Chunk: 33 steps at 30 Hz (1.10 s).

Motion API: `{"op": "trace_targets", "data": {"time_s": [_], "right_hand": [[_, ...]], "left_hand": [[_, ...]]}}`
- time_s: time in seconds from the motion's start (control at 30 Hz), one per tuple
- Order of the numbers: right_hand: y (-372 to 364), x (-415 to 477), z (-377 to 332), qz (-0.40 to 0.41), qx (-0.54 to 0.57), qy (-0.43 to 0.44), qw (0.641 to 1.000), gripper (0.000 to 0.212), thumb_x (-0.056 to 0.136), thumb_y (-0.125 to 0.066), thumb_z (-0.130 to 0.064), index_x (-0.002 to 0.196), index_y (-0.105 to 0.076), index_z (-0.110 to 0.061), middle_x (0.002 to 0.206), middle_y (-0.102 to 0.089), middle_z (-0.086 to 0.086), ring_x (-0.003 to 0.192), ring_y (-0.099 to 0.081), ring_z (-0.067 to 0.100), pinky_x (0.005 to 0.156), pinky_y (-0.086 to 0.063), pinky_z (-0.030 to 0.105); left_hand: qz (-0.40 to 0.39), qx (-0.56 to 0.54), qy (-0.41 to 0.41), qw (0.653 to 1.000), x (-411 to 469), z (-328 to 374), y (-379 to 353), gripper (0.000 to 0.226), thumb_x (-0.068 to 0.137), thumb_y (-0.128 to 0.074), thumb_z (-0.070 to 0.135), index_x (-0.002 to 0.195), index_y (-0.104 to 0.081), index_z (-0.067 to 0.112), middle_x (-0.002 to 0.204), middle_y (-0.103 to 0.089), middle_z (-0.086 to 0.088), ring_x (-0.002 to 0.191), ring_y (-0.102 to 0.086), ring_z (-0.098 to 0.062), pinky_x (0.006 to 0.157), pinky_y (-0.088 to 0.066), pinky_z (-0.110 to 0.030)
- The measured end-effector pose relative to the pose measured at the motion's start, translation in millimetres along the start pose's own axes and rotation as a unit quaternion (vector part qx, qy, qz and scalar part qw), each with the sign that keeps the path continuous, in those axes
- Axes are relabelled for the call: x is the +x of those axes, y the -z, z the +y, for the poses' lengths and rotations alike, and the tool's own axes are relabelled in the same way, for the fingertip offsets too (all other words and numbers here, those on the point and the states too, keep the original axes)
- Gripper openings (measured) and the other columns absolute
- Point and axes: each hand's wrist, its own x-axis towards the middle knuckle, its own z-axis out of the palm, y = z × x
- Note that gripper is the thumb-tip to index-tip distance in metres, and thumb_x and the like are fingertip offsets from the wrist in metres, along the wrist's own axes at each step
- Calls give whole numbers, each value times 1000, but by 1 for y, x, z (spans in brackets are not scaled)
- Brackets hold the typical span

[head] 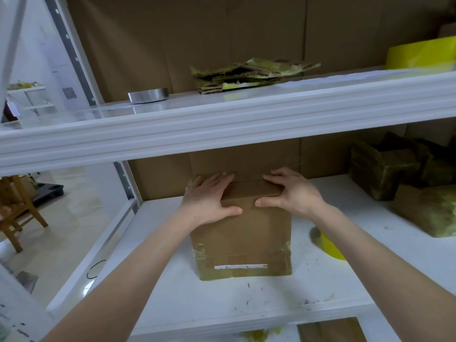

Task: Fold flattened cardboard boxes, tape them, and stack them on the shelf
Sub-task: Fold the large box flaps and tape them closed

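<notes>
Head view's up. Where is the cardboard box [241, 233]?
I see it standing on the white middle shelf [320, 282], close to the cardboard backing, with a yellow tape roll [329, 246] near it on the right.
And the fingers?
Released, not clenched: my left hand [209, 198] and right hand [293, 193] press flat on its top flaps, thumbs on the front face
</notes>
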Motion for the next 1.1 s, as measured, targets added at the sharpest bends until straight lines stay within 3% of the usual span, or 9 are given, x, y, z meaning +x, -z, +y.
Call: {"op": "trace_targets", "data": {"time_s": [0.27, 0.37, 0.43, 0.5, 0.67, 0.77, 0.87, 0.97, 1.1], "right_hand": [[-4, -1, 2, -2, 38, -10, 999, 85, 69, -67, -68, 142, -45, -32, 149, -33, -9, 138, -28, 17, 111, -30, 35], [4, -8, 8, 14, 287, -24, 958, 66, 75, -61, -64, 131, -57, -30, 142, -48, -8, 131, -42, 11, 108, -34, 28], [5, -12, 27, 107, 371, -88, 918, 41, 90, -60, -46, 124, -64, -23, 130, -60, -3, 121, -52, 11, 92, -37, 18], [-3, -14, 59, 150, 244, -177, 942, 30, 92, -61, -36, 117, -68, -20, 123, -65, 4, 118, -57, 22, 89, -44, 26], [-46, -36, 112, -52, -80, -285, 954, 36, 86, -62, -35, 117, -61, -18, 122, -62, 7, 115, -56, 28, 89, -46, 33], [-66, -50, 127, -95, -172, -285, 938, 20, 87, -53, -21, 106, -60, -21, 119, -63, 2, 115, -56, 22, 95, -41, 30], [-73, -57, 135, -68, -197, -266, 941, 28, 91, -44, -15, 114, -58, -23, 120, -62, 0, 116, -56, 21, 105, -32, 31], [-48, -46, 122, 53, -44, -267, 961, 28, 94, -52, -27, 121, -56, -19, 114, -65, 10, 107, -60, 31, 87, -43, 30], [21, -19, 67, 233, 265, -198, 915, 31, 93, -53, -22, 121, -60, -11, 112, -64, 18, 104, -60, 36, 87, -49, 40]], "left_hand": [[6, -8, 31, 999, 1, 7, -2, 87, 74, -50, 77, 148, -24, 39, 158, -14, 15, 143, -24, -15, 115, -19, -37], [12, -15, 42, 999, 0, 8, 0, 85, 75, -53, 75, 147, -24, 40, 157, -16, 16, 142, -26, -16, 112, -25, -36], [12, -19, 42, 999, 0, 8, 0, 86, 75, -54, 74, 147, -24, 40, 157, -15, 17, 143, -25, -15, 113, -24, -36], [8, -23, 47, 999, 0, 9, -1, 87, 74, -54, 74, 148, -24, 39, 157, -15, 17, 143, -24, -14, 113, -24, -36], [12, -10, 54, 998, 1, 12, -3, 87, 74, -53, 75, 148, -23, 39, 157, -15, 18, 143, -22, -15, 114, -23, -37], [13, -12, 57, 998, 0, 13, -3, 88, 73, -52, 76, 148, -23, 39, 157, -16, 18, 143, -23, -16, 113, -25, -40], [11, -25, 64, 998, -1, 11, -4, 88, 72, -54, 77, 147, -26, 40, 155, -20, 17, 141, -25, -16, 112, -27, -41], [14, -26, 70, 997, -3, 12, -4, 86, 72, -54, 76, 146, -27, 42, 150, -25, 14, 138, -28, -16, 109, -30, -39], [15, -26, 73, 997, -3, 13, -2, 87, 70, -56, 77, 145, -29, 43, 149, -29, 13, 137, -29, -16, 108, -31, -39]]}}
